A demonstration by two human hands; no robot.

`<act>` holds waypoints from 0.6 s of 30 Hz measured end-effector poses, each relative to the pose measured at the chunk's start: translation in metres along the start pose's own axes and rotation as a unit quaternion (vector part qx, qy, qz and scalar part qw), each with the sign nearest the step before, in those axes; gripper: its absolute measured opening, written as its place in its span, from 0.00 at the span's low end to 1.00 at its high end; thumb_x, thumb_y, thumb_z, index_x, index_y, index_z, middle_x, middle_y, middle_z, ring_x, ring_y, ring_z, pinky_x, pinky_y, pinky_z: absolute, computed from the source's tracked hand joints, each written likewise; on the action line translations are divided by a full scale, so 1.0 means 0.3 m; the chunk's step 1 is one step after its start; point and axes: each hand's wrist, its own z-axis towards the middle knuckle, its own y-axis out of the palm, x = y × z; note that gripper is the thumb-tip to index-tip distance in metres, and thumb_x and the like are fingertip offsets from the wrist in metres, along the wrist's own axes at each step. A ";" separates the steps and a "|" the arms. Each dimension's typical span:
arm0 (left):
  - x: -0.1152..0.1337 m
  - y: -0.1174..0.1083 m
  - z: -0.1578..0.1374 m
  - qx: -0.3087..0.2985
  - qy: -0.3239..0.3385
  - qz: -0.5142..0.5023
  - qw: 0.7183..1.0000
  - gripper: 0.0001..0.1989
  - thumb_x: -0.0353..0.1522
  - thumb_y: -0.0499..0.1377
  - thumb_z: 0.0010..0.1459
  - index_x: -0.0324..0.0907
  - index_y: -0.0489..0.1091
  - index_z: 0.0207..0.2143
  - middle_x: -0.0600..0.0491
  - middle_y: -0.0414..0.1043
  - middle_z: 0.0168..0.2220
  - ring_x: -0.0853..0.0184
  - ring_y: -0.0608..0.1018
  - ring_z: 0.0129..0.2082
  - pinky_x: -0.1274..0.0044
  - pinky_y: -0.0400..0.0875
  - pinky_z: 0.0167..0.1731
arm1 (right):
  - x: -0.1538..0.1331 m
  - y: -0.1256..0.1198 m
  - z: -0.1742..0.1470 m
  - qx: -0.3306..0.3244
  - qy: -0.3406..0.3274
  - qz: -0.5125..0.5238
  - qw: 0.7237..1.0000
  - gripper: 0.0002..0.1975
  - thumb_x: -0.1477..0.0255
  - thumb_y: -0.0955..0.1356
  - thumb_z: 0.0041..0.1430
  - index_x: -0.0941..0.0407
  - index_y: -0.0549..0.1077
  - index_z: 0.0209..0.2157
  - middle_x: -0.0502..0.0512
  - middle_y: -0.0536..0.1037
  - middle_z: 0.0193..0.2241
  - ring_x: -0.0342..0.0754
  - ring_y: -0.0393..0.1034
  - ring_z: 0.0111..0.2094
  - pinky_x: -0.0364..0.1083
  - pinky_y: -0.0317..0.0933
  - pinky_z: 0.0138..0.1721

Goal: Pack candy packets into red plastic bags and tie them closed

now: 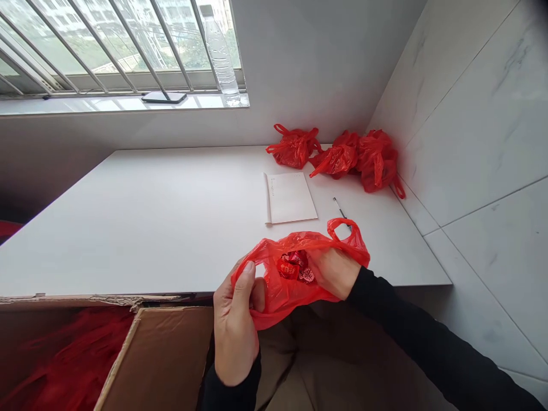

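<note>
The person's left hand (237,314) grips the near-left side of a thin red plastic carrier bag (285,302), thumb laid over the film at the handle opening and the other fingers curled beneath, so that the plastic is pinched between them. The bag's mouth gapes upward in front of the person, at the near edge of the white table (171,217).

Inside the bag, a small cluster of red and pink wrapped candies (293,265) lies between the two hands, to the right of the left thumb and just beside the right hand (336,271). The right hand reaches in over the right side to about the wrist; its fingertips are hidden by the candies and film, so whether they are spread or closed on anything cannot be told. The bag's other loop handle (357,234) stands up beyond the right wrist, overlapping the lower end of a ballpoint pen (339,207) from this view.

Past the bag lies a pale notepad (292,197), and behind it three bunched red bags (338,154) sit in the back right corner. At lower left is an open cardboard box (166,348).
</note>
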 end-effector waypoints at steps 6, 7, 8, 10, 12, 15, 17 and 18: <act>-0.007 0.014 0.007 -0.007 0.005 0.031 0.999 0.25 0.42 0.59 0.64 0.44 0.50 0.20 0.59 0.46 0.20 0.71 0.51 0.21 0.74 0.50 0.24 | 0.004 -0.018 0.014 0.008 -0.015 -0.016 1.000 0.14 0.81 0.62 0.60 0.58 0.75 0.44 0.58 0.78 0.36 0.53 0.73 0.37 0.48 0.66 0.39; -0.008 0.015 0.007 -0.009 0.006 0.031 0.999 0.25 0.42 0.58 0.64 0.44 0.50 0.20 0.59 0.46 0.20 0.71 0.51 0.21 0.74 0.49 0.24 | 0.005 -0.028 0.011 0.006 -0.015 -0.022 1.000 0.14 0.82 0.62 0.59 0.58 0.75 0.42 0.58 0.78 0.34 0.54 0.73 0.35 0.49 0.66 0.38; -0.009 0.016 0.006 -0.011 0.008 0.029 0.999 0.25 0.42 0.58 0.65 0.44 0.50 0.21 0.59 0.46 0.20 0.71 0.51 0.21 0.74 0.49 0.24 | 0.007 -0.038 0.007 0.002 -0.013 -0.029 1.000 0.14 0.84 0.62 0.58 0.58 0.76 0.39 0.58 0.78 0.32 0.54 0.73 0.33 0.49 0.65 0.36; -0.012 0.018 0.003 -0.015 0.013 0.027 0.999 0.24 0.42 0.57 0.66 0.44 0.51 0.21 0.59 0.46 0.20 0.71 0.51 0.22 0.74 0.50 0.25 | 0.014 -0.056 -0.004 -0.006 -0.007 -0.042 0.999 0.14 0.86 0.62 0.55 0.58 0.75 0.36 0.57 0.77 0.28 0.53 0.72 0.30 0.48 0.64 0.33; -0.016 0.018 -0.004 -0.025 0.016 0.037 0.999 0.24 0.41 0.57 0.66 0.43 0.51 0.21 0.58 0.47 0.20 0.71 0.53 0.22 0.74 0.51 0.26 | 0.021 -0.068 -0.017 -0.010 0.001 -0.051 0.999 0.16 0.87 0.61 0.54 0.58 0.75 0.38 0.56 0.76 0.29 0.52 0.72 0.30 0.47 0.61 0.31; -0.021 0.013 -0.016 -0.040 0.020 0.060 0.997 0.24 0.41 0.56 0.67 0.43 0.52 0.21 0.58 0.48 0.21 0.70 0.54 0.23 0.74 0.54 0.27 | 0.030 -0.071 -0.047 -0.022 0.017 -0.061 0.998 0.15 0.84 0.62 0.58 0.57 0.74 0.42 0.53 0.75 0.26 0.50 0.71 0.26 0.46 0.56 0.26; -0.025 0.008 -0.022 -0.043 0.023 0.064 0.997 0.24 0.41 0.56 0.66 0.43 0.53 0.21 0.57 0.49 0.21 0.69 0.55 0.23 0.74 0.55 0.27 | 0.031 -0.065 -0.070 -0.037 0.028 -0.068 0.997 0.12 0.80 0.63 0.62 0.55 0.75 0.41 0.50 0.72 0.20 0.49 0.68 0.20 0.45 0.49 0.23; -0.026 0.006 -0.025 -0.043 0.023 0.063 0.997 0.23 0.41 0.57 0.66 0.43 0.54 0.21 0.57 0.50 0.21 0.69 0.55 0.23 0.74 0.56 0.27 | 0.029 -0.060 -0.082 -0.047 0.027 -0.073 0.996 0.11 0.79 0.64 0.63 0.54 0.76 0.41 0.50 0.71 0.19 0.48 0.67 0.19 0.45 0.47 0.22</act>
